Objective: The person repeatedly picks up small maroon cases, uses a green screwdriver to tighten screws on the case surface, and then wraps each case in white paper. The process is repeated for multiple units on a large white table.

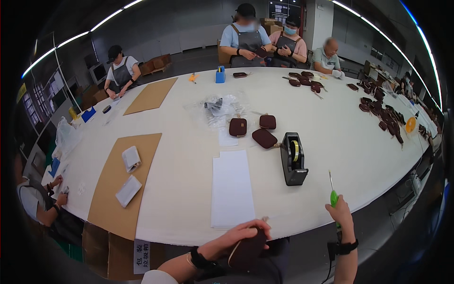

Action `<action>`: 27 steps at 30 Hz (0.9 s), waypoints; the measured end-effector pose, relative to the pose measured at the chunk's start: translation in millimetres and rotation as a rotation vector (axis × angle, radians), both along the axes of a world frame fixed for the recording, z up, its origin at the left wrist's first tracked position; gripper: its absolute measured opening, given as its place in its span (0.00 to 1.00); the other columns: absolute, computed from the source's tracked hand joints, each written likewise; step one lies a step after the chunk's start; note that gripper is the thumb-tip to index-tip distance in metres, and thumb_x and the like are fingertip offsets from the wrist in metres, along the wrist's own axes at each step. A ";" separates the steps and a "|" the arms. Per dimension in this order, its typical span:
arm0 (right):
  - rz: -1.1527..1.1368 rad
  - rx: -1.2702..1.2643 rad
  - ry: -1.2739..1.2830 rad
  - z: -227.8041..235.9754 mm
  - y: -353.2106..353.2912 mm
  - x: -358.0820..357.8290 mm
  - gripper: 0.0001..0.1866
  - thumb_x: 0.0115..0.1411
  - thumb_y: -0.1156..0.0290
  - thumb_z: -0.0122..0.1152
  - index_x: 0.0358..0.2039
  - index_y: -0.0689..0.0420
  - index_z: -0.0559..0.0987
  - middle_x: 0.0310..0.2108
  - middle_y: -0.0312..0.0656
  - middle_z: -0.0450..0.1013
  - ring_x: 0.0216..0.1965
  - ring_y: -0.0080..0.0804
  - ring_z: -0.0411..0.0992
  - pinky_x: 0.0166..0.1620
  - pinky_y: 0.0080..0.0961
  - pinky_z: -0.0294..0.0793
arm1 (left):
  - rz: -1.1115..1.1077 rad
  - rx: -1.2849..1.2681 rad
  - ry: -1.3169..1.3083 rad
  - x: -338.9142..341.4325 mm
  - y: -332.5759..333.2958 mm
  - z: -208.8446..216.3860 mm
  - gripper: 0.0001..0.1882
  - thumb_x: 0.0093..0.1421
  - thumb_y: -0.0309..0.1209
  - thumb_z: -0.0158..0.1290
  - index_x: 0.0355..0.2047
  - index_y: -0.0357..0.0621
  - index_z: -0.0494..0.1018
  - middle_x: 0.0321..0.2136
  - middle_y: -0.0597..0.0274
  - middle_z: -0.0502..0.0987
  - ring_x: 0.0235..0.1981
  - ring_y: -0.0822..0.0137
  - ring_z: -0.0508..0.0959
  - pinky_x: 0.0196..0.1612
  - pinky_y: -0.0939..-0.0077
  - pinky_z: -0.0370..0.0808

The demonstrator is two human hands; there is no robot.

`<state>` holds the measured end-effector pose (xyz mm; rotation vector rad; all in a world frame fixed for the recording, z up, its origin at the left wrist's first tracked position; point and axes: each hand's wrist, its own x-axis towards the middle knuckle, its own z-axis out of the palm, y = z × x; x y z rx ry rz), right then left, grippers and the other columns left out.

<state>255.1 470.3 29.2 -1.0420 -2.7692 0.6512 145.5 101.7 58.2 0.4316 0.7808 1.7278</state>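
White table (187, 165) partly covered at left by cardboard sheets (108, 187), white paper (231, 189) laid near middle, black tape dispenser (287, 163) placed to its right, brown pouches (238, 127) spread toward far right

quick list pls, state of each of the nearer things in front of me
dark brown pouch, gripped in left hand, open or shut unclear
green-handled tool, gripped in right hand
black tape dispenser, standing, loaded with yellow tape
white paper, flat
three loose pouches, lying on the table
clear plastic, crumpled
two white packets, lying on cardboard
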 end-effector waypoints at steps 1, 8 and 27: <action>-0.027 0.000 0.011 0.6 16.4 -31.7 0.29 0.51 0.59 0.64 0.42 0.69 0.65 0.33 0.66 0.73 0.37 0.67 0.72 0.41 0.50 0.73 | 0.191 -0.076 0.068 -16.0 -9.9 -5.4 0.21 0.67 0.43 0.46 0.50 0.38 0.67 0.44 0.58 0.70 0.51 0.62 0.72 0.56 0.56 0.73; -0.079 0.193 0.108 -65.3 64.4 -149.2 0.37 0.47 0.63 0.66 0.53 0.69 0.64 0.52 0.61 0.62 0.57 0.57 0.61 0.55 0.47 0.66 | 0.693 -0.395 -0.189 -80.3 -85.3 -24.3 0.21 0.67 0.51 0.44 0.41 0.45 0.72 0.37 0.59 0.74 0.46 0.56 0.74 0.54 0.41 0.70; 0.931 -0.170 0.333 -14.1 -196.1 -156.6 0.35 0.46 0.70 0.72 0.54 0.59 0.67 0.62 0.50 0.58 0.62 0.50 0.56 0.59 0.40 0.62 | 0.246 -0.833 0.444 -134.8 -50.7 -33.7 0.35 0.56 0.37 0.59 0.59 0.34 0.58 0.45 0.48 0.73 0.38 0.63 0.78 0.34 0.69 0.79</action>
